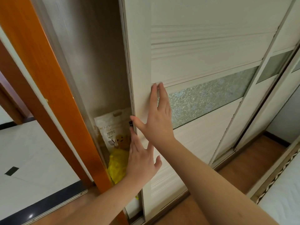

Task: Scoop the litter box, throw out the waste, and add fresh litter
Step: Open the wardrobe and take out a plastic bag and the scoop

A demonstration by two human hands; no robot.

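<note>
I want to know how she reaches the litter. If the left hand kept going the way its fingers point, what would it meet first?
Probably the sliding door's edge, which the left hand already touches; just left of it stands the cat litter bag in the gap. Depth is unclear.

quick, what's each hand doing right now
Left hand: open, fingers straight against the edge of the sliding wardrobe door, holding nothing.
Right hand: open, flat on the same door, holding nothing.

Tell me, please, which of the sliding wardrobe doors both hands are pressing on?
The leftmost door, bordering the open gap with the litter bag. The left hand and right hand lie flat on it; the other doors stand untouched.
</note>
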